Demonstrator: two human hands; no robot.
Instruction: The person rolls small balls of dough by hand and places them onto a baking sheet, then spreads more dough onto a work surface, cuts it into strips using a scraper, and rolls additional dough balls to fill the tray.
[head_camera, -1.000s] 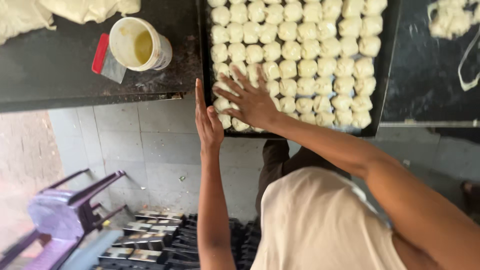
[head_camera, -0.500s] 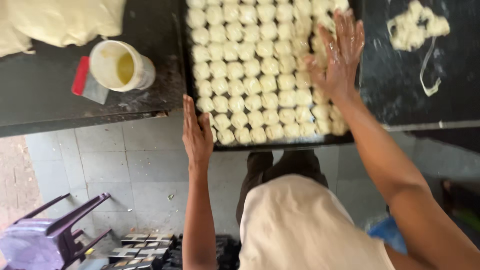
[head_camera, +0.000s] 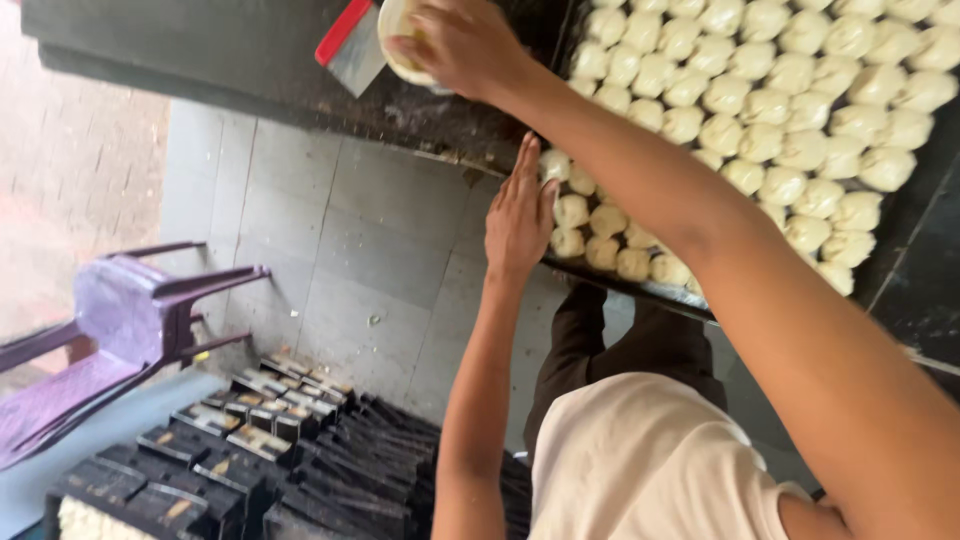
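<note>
Right hand (head_camera: 462, 42) reached across to the small white round plastic cup (head_camera: 398, 40) at the far left of the dark stone bench (head_camera: 230, 60), fingers (head_camera: 415, 45) curled over its rim and dipping inside, probably to pick up whatever coats the dough; the contents were hidden under the hand. A red-handled flat metal scraper (head_camera: 350, 45) lay touching the cup on the side away from the wrist, likely kept within the same reach. Left hand (head_camera: 520, 215) stood flat and upright against the near-left corner of the black rectangular metal tray (head_camera: 600, 275), fingers pressed together and straight, holding nothing, apparently steadying the tray where it overhangs the bench edge. Pale round dough balls (head_camera: 780, 110) sat packed in tight rows to the right of both hands, touching one another. Below the hands: grey tiled floor (head_camera: 340, 250), a purple plastic chair (head_camera: 130, 320) well to the left, stacked black rectangular baking tins (head_camera: 260, 450) beneath.
</note>
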